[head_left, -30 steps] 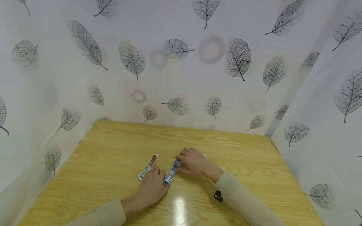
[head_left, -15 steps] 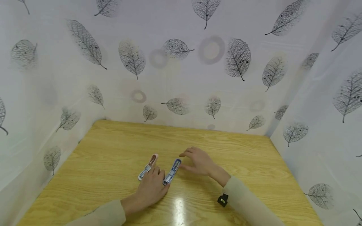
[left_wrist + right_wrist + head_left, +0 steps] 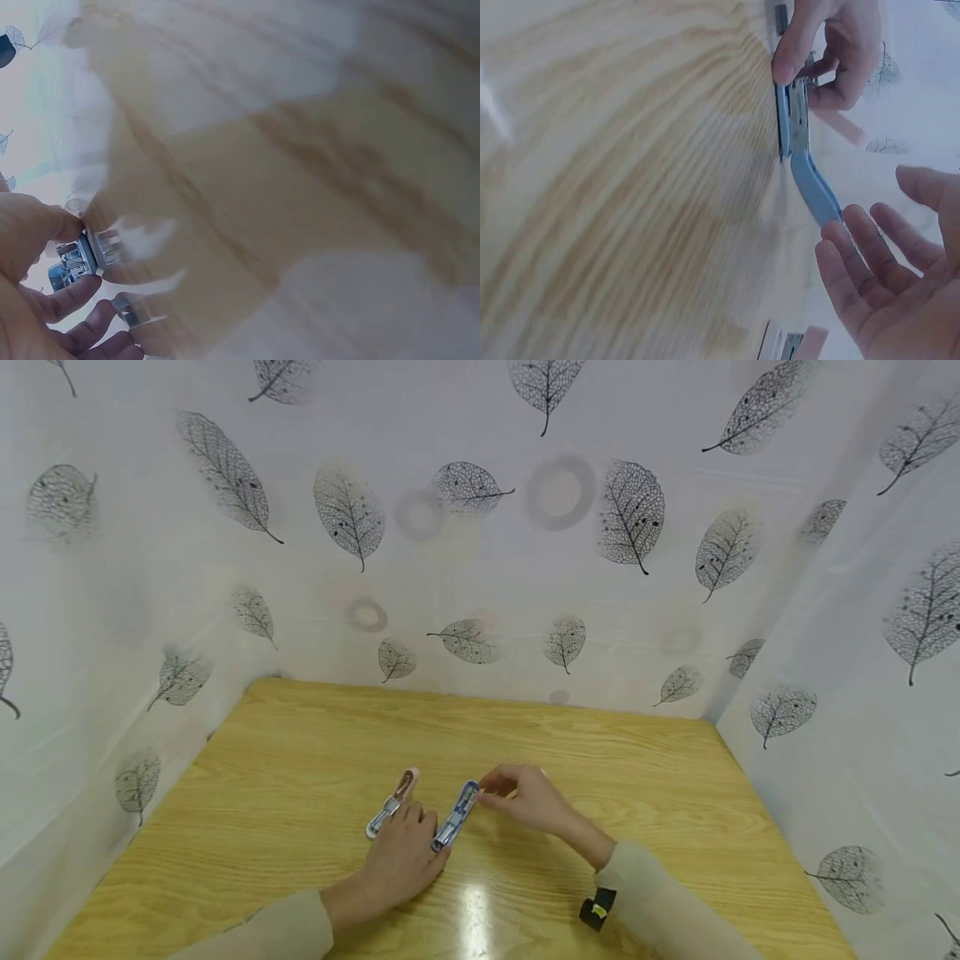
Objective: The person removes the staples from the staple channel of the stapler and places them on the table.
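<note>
A blue stapler [image 3: 456, 817] lies opened out on the table, its metal parts showing. My left hand [image 3: 405, 852] pinches its near end between thumb and index finger, as the left wrist view also shows with the stapler [image 3: 75, 261]. Left of it, a pink and white stapler [image 3: 393, 803] lies opened beside the same hand's fingers, partly hidden. My right hand [image 3: 531, 797] is at the far end of the blue stapler. In the right wrist view, its fingers are spread, with fingertips [image 3: 832, 231] at the light-blue arm [image 3: 816, 191].
Another pink and white stapler [image 3: 791, 343] lies at the bottom of the right wrist view, mostly hidden behind my right hand in the head view. A black device [image 3: 597, 908] hangs at my right cuff. Leaf-printed sheets [image 3: 480, 568] surround the wooden table [image 3: 337, 735].
My right hand lifts off the far end of the blue stapler, shifts right, then its fingertips come back near that end. My left hand and both staplers beside it stay in place.
</note>
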Motion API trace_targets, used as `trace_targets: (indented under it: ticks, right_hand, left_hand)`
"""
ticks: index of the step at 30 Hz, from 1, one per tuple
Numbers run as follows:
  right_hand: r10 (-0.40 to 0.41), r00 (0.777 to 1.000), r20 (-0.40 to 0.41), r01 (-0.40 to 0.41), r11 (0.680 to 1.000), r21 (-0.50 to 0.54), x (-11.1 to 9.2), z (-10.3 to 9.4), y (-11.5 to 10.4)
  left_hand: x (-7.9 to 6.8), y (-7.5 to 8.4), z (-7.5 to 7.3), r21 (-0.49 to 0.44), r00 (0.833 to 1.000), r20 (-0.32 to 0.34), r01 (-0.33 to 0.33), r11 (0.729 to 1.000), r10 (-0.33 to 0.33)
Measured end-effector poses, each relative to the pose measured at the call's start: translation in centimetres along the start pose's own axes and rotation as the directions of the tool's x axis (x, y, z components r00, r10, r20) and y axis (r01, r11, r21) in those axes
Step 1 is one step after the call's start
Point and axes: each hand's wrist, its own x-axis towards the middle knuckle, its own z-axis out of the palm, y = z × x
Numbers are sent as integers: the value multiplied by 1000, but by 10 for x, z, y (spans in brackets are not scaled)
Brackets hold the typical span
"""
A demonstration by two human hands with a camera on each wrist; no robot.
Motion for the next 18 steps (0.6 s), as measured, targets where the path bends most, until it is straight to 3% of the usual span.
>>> trace_targets:
  ticks: [3, 8, 11, 18]
  right_hand:
    - [49, 998, 30, -52, 992, 114, 0, 2, -1]
    - [165, 978, 127, -198, 928, 317, -1, 6, -4]
    - [216, 964, 155, -258, 902, 346, -1, 11, -5]
    - [254, 945, 206, -314, 882, 350, 4, 25, -8]
  left_hand:
    - [0, 1, 0, 0, 1000, 3, 2, 1000, -2]
    - [0, 1, -1, -6, 1000, 20, 4, 1000, -4]
    - [0, 1, -1, 1, 1000, 30, 1, 1000, -1]
    - [0, 0, -2, 19, 999, 43, -10, 1000, 9]
